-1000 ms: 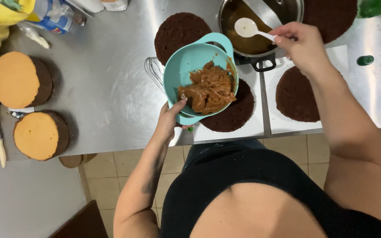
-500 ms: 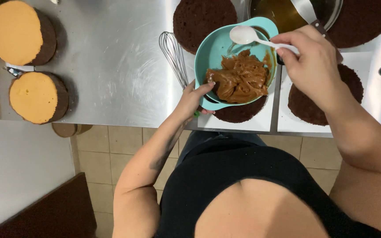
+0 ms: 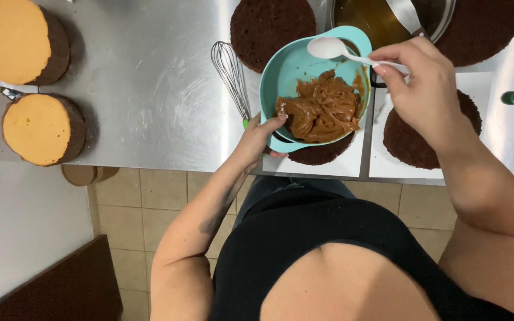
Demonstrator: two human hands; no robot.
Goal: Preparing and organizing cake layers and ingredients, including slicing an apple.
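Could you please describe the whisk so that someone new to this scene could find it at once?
On the steel table, look just left of the teal bowl held by the left hand. The whisk lies flat there, the only bare wire tool among round cakes.

A scratched stainless-steel worktop (image 3: 150,89) fills the upper part of the view and gleams under bright overhead light. Below its front edge lies a floor of beige square tiles (image 3: 144,208), with a dark brown wooden surface (image 3: 60,291) at the lower left corner.
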